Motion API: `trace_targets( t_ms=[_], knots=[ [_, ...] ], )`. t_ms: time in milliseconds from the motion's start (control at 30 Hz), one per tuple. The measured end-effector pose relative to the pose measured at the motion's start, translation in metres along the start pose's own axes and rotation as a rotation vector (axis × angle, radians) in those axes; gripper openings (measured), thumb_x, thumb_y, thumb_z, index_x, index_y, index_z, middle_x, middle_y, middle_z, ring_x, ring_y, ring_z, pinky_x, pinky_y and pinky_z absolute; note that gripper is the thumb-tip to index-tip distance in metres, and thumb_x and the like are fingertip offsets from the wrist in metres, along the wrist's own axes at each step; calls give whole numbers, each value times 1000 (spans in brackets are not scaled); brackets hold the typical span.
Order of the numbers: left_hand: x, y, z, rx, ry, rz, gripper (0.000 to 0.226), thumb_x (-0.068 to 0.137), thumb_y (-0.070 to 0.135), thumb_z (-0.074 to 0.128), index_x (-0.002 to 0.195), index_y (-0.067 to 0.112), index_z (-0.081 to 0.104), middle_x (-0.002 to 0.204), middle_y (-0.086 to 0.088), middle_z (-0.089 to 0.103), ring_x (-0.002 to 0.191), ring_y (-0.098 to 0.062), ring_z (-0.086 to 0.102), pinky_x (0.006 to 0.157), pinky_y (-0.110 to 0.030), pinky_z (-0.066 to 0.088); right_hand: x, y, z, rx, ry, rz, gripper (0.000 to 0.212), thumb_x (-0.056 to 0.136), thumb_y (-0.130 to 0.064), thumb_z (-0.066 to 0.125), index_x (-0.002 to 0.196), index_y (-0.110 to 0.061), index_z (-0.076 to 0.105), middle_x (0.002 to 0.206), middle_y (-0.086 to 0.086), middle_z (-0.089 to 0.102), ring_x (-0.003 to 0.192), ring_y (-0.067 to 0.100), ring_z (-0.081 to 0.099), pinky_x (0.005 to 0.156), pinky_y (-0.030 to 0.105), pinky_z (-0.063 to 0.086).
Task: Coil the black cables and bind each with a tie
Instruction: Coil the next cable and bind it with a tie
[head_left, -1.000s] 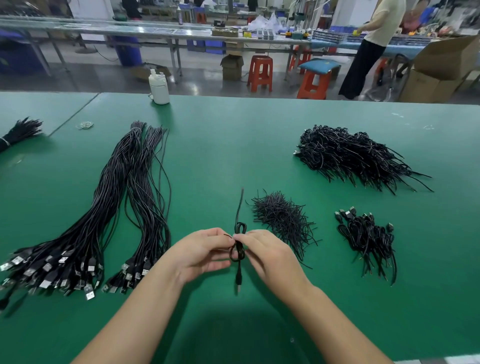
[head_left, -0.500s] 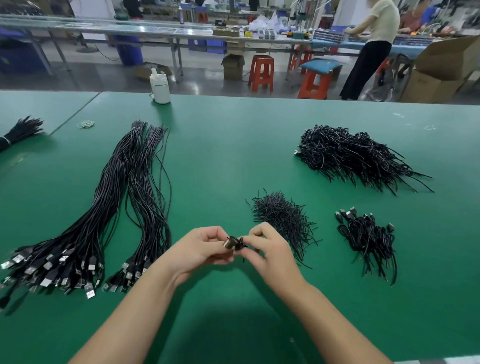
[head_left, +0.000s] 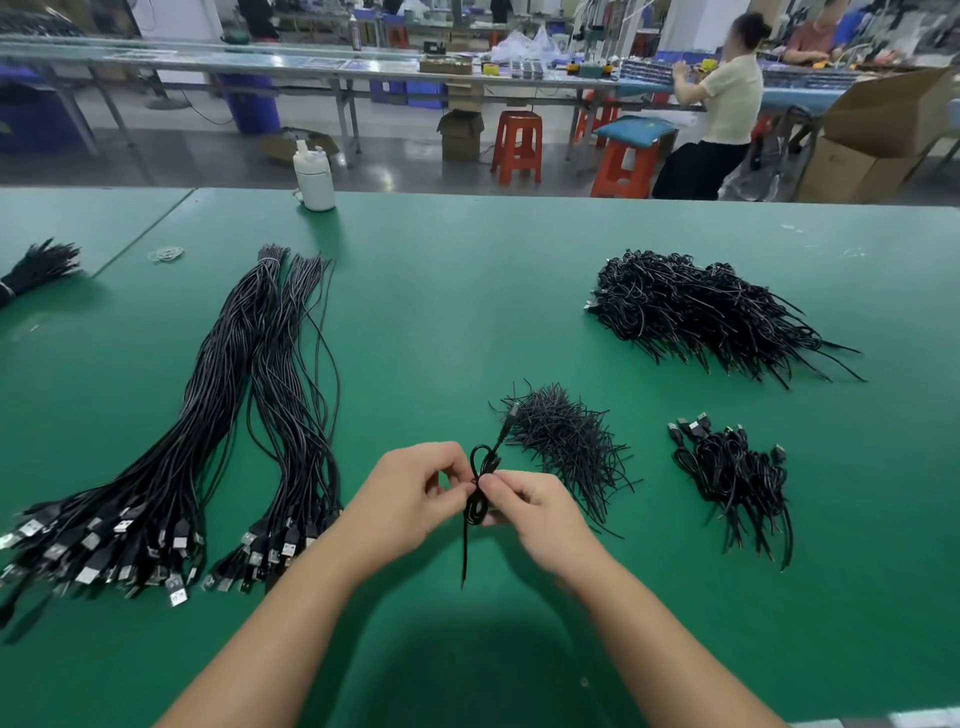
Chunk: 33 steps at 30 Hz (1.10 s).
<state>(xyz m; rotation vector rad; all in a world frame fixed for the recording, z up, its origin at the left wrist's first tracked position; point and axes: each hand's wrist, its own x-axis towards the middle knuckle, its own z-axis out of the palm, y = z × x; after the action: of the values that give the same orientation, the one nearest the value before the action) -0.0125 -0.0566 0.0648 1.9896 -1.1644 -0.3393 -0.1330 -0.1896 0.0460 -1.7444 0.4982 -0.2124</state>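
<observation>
The black cable (head_left: 480, 486) is thin and folded into a small bundle of loops, held just above the green table (head_left: 467, 291) near the front edge. The left hand (head_left: 410, 499) pinches its middle from one side, and the right hand (head_left: 530, 506) pinches it from the other. The bundle stands long-ways, running away from the person. One loop sticks up at the top, one end with a plug points toward the pile of ties (head_left: 566, 441), and a thin tail hangs down toward the person.
</observation>
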Motion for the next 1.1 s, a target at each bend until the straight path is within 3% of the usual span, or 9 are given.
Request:
trace_targets(
  t_ms=[133, 267, 367, 467, 600, 733, 867, 933, 1100],
  knots=[
    [-1, 4, 2, 319, -25, 177, 5, 89, 28, 64, 88, 24, 61, 80, 11, 58, 70, -11, 51, 68, -33, 47, 0, -3, 3, 263, -23, 128, 29, 102, -19, 50, 86, -1, 66, 72, 12, 60, 58, 11, 59, 60, 21, 52],
    [-2, 7, 10, 408, -47, 236, 6, 90, 31, 61, 89, 26, 59, 85, 8, 59, 77, -16, 58, 70, -35, 49, 2, -2, 1, 305, 19, 225, 21, 101, -21, 53, 113, -5, 57, 66, 12, 63, 54, 21, 58, 55, 31, 54],
    [1, 8, 11, 256, -29, 115, 13, 84, 26, 65, 78, 31, 55, 75, 16, 59, 66, -7, 52, 65, -27, 46, 4, -3, -5, 315, 3, 189, 18, 103, -19, 49, 114, -6, 52, 69, 15, 65, 57, 23, 61, 58, 33, 56],
    [6, 5, 11, 82, -10, -54, 23, 81, 20, 69, 70, 33, 54, 68, 26, 59, 53, -4, 45, 52, -15, 35, 6, -3, -14, 395, -81, 132, 16, 103, -8, 46, 117, -6, 53, 83, 18, 70, 73, 25, 68, 74, 37, 59],
    [12, 2, 7, -133, 5, -211, 17, 83, 16, 72, 71, 24, 62, 57, 16, 57, 49, -7, 40, 53, -27, 37, 8, -2, -22, 386, -186, 58, 27, 94, 6, 55, 117, -6, 62, 98, 17, 72, 91, 19, 70, 85, 26, 55],
    [12, 3, 5, -322, -27, -257, 16, 87, 13, 71, 74, 17, 63, 51, 5, 52, 49, -15, 43, 53, -31, 39, 11, -1, -22, 237, -106, -19, 25, 90, 7, 62, 105, -12, 70, 84, -2, 72, 79, 10, 66, 81, 28, 57],
    [7, 6, 5, -103, 19, -92, 16, 87, 22, 69, 76, 27, 59, 49, 14, 45, 47, -6, 31, 48, -21, 29, 11, 0, -22, 90, 0, -12, 6, 92, -16, 68, 90, -18, 73, 72, -11, 64, 64, 11, 60, 68, 25, 49],
    [5, 10, 3, 92, 49, 51, 16, 88, 23, 67, 78, 29, 56, 61, 18, 52, 52, -6, 42, 52, -15, 32, 11, 1, -20, 65, -15, 25, 13, 94, -22, 64, 92, -12, 73, 73, -4, 64, 62, 17, 56, 68, 32, 48],
    [3, 14, 11, 611, 31, 403, 6, 88, 20, 67, 90, 23, 62, 76, 5, 57, 55, -23, 51, 58, -31, 47, 13, 2, -16, 143, 18, 99, 18, 95, -21, 63, 104, -7, 59, 64, 7, 64, 50, 19, 50, 52, 26, 44]
  ],
)
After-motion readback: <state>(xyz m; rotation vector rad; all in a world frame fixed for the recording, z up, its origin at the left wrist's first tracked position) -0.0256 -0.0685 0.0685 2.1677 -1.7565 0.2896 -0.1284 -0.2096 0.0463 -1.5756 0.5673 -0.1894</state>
